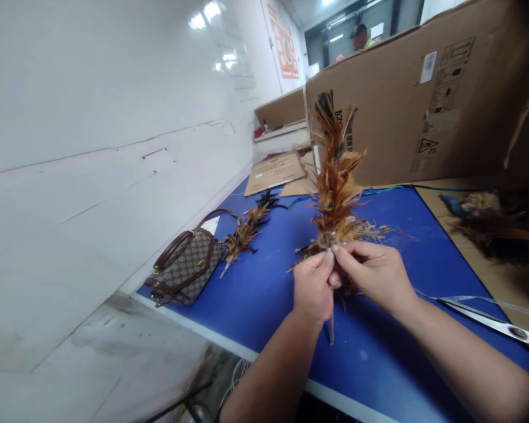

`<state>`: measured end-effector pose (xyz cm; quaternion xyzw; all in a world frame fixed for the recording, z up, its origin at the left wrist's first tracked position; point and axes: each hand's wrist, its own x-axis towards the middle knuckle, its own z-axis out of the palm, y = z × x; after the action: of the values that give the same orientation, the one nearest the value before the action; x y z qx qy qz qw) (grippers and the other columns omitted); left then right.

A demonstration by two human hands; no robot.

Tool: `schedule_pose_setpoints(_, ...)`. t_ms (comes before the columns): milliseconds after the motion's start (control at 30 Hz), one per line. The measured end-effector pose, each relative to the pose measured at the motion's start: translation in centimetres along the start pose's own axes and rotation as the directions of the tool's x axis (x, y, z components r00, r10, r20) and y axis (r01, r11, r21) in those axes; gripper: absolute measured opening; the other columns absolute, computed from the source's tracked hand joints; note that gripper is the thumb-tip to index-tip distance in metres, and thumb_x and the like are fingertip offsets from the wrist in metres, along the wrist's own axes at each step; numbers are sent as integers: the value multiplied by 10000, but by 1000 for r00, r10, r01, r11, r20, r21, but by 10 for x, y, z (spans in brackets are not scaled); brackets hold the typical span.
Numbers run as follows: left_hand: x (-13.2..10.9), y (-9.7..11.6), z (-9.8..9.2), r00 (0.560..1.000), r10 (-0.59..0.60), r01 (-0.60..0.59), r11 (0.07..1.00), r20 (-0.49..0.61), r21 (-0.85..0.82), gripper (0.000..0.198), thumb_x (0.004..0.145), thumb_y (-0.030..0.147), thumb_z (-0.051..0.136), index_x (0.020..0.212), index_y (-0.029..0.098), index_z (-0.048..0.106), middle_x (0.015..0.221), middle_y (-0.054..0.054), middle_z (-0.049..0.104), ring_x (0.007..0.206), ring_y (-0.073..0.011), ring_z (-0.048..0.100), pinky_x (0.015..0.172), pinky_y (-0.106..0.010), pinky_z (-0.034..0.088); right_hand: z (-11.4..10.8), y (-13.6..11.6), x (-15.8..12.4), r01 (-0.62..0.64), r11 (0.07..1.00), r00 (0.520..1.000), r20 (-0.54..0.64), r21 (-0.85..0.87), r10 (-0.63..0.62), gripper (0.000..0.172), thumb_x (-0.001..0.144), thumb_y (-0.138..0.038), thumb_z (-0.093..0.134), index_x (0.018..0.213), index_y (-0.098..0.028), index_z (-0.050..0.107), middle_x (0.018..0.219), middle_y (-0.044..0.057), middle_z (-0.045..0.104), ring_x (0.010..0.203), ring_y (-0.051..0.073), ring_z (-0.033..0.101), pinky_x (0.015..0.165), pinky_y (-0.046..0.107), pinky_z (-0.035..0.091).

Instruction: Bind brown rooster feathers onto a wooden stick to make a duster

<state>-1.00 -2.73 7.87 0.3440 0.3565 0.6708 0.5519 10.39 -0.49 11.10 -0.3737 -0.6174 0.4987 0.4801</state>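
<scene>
Upright over the blue table, a tall bundle of orange-brown feathers [335, 188] rises from a thin stick. My left hand [315, 285] is closed round the stick just below the feathers, and the stick's bare end shows beneath it. My right hand [374, 273] pinches at the base of the lowest feathers, its thumb and fingertips meeting those of my left hand. Whatever small piece lies between the right fingertips is too small to make out. More feathers lie behind the hands, partly hidden by them.
A smaller feathered stick [244, 234] and a patterned handbag [187, 267] lie on the blue table [255, 305] at left. Scissors [489, 322] rest at right, near dark feathers [502, 232]. A large cardboard box [388, 111] stands behind; a person [361, 38] is beyond it.
</scene>
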Motion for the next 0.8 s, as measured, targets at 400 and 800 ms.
schedule_pose_setpoints(400,-2,-8,2,988,139,-128,980,-69,153,303,871,401,736,789,113,684,539,38,475,501,-64,401,504,-209,298,-19,-16,6,91,993,984,163,-78,-77,360,908,-449,651,677,-193,751,624,44,736,568,178,651,568,271,522)
schedule_pose_setpoints(800,-7,-18,16,962,270,-252,930,-35,267,299,908,435,690,996,150,705,750,-24,639,634,-106,559,610,-233,445,-26,-9,7,104,994,994,13,12,-105,320,903,-431,674,695,-188,687,568,3,604,500,143,560,484,254,446)
